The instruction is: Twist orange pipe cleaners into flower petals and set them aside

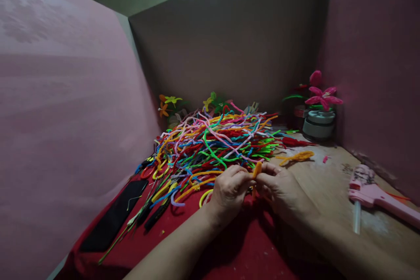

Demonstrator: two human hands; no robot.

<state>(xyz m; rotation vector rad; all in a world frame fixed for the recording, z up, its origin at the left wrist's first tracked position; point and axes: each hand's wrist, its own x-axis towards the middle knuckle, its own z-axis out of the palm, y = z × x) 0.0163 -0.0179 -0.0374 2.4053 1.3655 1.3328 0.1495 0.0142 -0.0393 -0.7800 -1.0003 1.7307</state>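
My left hand [229, 188] and my right hand [282, 190] meet in the middle of the desk, both pinched on one orange pipe cleaner [257, 169] whose bent tip sticks up between the fingertips. Just beyond the hands lies a big heap of mixed-colour pipe cleaners [210, 144]. A loose twisted orange pipe cleaner piece [297, 156] lies on the bare wood to the right of the heap.
A pink glue gun [377, 194] lies at the right. A pink pipe-cleaner flower [323, 96] stands in a round pot [318, 124] at the back right. Small finished flowers [169, 105] stand behind the heap. A black phone [114, 214] lies on the red cloth [236, 249].
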